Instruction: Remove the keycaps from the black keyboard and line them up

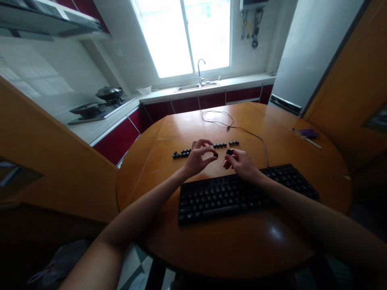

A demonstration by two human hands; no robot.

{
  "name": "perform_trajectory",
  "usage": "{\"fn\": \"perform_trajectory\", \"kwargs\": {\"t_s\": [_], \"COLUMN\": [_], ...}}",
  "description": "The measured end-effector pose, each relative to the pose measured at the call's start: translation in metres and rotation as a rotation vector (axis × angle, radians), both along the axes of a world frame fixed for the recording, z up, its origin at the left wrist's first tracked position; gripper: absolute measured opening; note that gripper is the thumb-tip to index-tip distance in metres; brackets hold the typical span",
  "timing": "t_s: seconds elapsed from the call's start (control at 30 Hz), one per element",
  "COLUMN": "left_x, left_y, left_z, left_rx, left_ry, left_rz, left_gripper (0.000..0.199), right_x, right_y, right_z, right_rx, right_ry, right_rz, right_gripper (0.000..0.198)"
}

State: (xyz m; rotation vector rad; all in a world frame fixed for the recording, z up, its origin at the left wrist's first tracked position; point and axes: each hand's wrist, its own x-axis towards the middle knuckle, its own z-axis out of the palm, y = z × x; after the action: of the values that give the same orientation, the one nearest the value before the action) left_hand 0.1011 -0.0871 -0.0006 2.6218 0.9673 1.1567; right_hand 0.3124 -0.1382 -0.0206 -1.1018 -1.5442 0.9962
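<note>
My left hand point(198, 156) pinches a small black keycap point(215, 156) between thumb and index finger, its other fingers curved above. Close by on the right, my right hand point(242, 162) grips another black keycap point(229, 152) between its fingertips. Both hands hover over the table just behind a black keyboard point(211, 197), and my right forearm crosses above the keyboard. Beyond the hands, loose black keycaps point(219, 145) lie in a broken row, partly hidden by my left hand. The keyboard's upper middle keys are in shadow and hard to make out.
The keyboard's cable point(250, 133) runs back across the round wooden table point(151, 161) into a loose coil. A purple object point(308, 133) and a thin pale stick point(314, 143) lie at the right. Counter, sink point(193, 86) and stove point(102, 109) stand farther back.
</note>
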Motion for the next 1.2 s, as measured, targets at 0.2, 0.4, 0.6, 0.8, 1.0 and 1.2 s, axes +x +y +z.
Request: {"fn": "perform_trajectory", "kwargs": {"t_s": [0.2, 0.4, 0.6, 0.8, 1.0, 1.2], "left_x": [-0.011, -0.018, -0.02, -0.02, -0.017, -0.016], "left_y": [0.054, 0.059, 0.059, 0.057, 0.056, 0.057], "left_z": [-0.02, -0.044, -0.048, -0.049, -0.05, -0.05], "left_rx": [-0.006, -0.035, -0.041, -0.018, -0.011, -0.011], "left_ry": [0.164, 0.187, 0.176, 0.175, 0.161, 0.173], "left_rz": [0.185, 0.27, 0.278, 0.271, 0.275, 0.327], "left_gripper": [0.012, 0.01, 0.009, 0.017, 0.017, 0.016], "right_x": [-0.001, 0.001, 0.002, 0.0, -0.001, -0.001], "right_y": [0.001, 0.002, 0.0, -0.003, -0.004, -0.003], "right_z": [-0.001, -0.003, -0.001, 0.004, 0.005, 0.003], "right_rx": [0.01, 0.014, 0.01, 0.016, 0.017, 0.025], "right_ry": [-0.036, -0.061, -0.075, -0.082, -0.069, -0.056], "right_rz": [-0.019, -0.008, -0.004, -0.01, -0.011, 0.001], "right_gripper": [0.022, 0.023, 0.023, 0.023, 0.022, 0.023]}}
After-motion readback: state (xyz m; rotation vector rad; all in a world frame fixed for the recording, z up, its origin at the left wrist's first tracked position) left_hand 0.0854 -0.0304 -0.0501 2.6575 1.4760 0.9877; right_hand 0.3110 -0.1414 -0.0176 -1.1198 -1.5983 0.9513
